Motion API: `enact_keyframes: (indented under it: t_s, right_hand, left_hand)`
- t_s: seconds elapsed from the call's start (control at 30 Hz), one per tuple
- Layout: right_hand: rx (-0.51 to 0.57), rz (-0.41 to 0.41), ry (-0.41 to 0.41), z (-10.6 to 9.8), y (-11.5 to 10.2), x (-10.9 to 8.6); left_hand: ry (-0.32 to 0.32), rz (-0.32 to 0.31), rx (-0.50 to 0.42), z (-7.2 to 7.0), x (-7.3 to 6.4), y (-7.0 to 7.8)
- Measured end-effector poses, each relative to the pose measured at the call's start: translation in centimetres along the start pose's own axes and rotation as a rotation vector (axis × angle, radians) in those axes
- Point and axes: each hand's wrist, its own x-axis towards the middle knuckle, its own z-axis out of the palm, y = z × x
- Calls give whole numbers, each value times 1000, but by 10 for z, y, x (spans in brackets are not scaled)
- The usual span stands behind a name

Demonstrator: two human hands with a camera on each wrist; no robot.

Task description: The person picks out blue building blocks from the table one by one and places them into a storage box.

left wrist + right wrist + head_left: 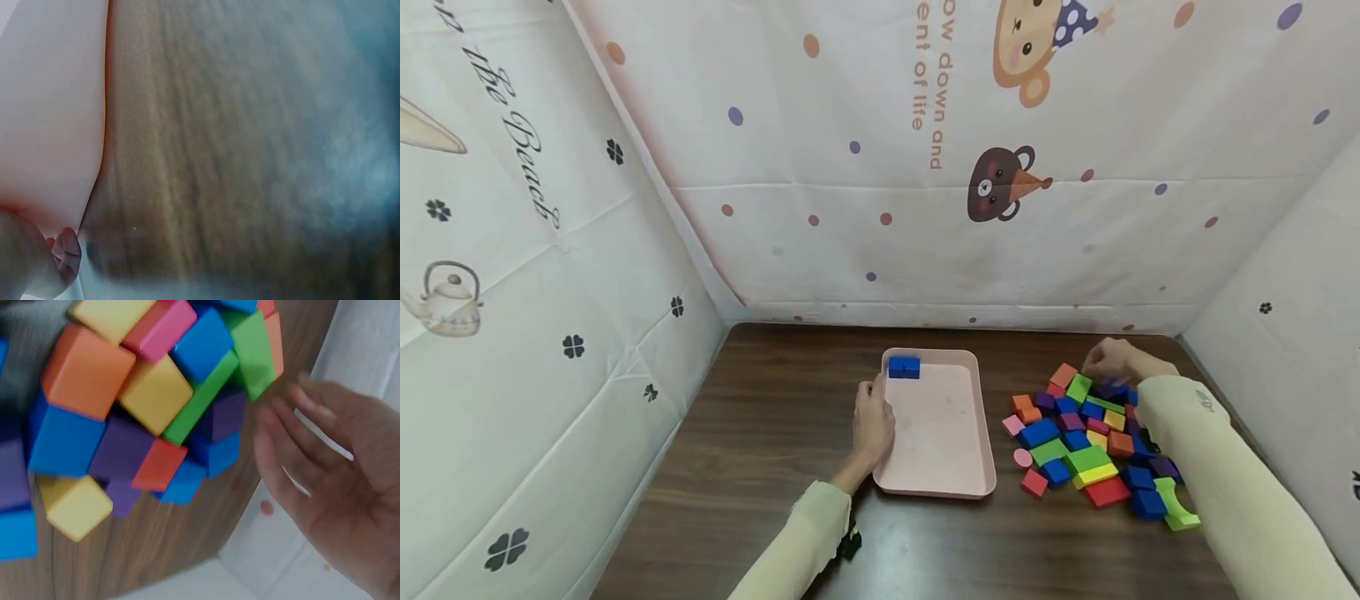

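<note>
A pale pink tray [936, 442] lies on the brown table, with two blue blocks [904, 367] side by side in its far left corner. My left hand [874, 425] grips the tray's left rim; in the left wrist view, its curled fingers [70, 253] show at the tray's edge. Over the far side of a pile of coloured blocks [1086, 460] is my right hand [1116, 360]. The right wrist view shows its fingers loosely bent, with nothing between them, beside a green block [253, 353] and a purple block [225, 415].
The pile holds several colours, with a green arch block [1176, 507] at its near right. Wood-grain table [760, 433] extends left of the tray. Printed white cloth [820, 258] stands behind the table and at both sides.
</note>
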Motion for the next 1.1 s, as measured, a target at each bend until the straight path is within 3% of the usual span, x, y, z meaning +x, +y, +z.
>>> enact_keyframes:
  t_s: [0.13, 0.3, 0.43, 0.6, 0.77, 1.1]
  right_hand:
    - [112, 20, -148, 8, -13, -4]
    - [79, 109, -228, 14, -37, -8]
    - [40, 167, -220, 22, -43, -4]
    - [-34, 186, -168, 36, -36, 1]
    - [-75, 226, -168, 36, -38, 1]
    - [-216, 182, -131, 42, -44, -3]
  left_hand:
    - [-23, -9, -4, -2, 1, 1]
    - [-15, -43, 18, -4, 2, 0]
    - [-13, -56, 39, -4, 3, -2]
    - [-33, -53, 46, -1, 2, 1]
    - [-23, -50, 51, 1, 3, 4]
    - [-28, -64, 54, -1, 3, 2]
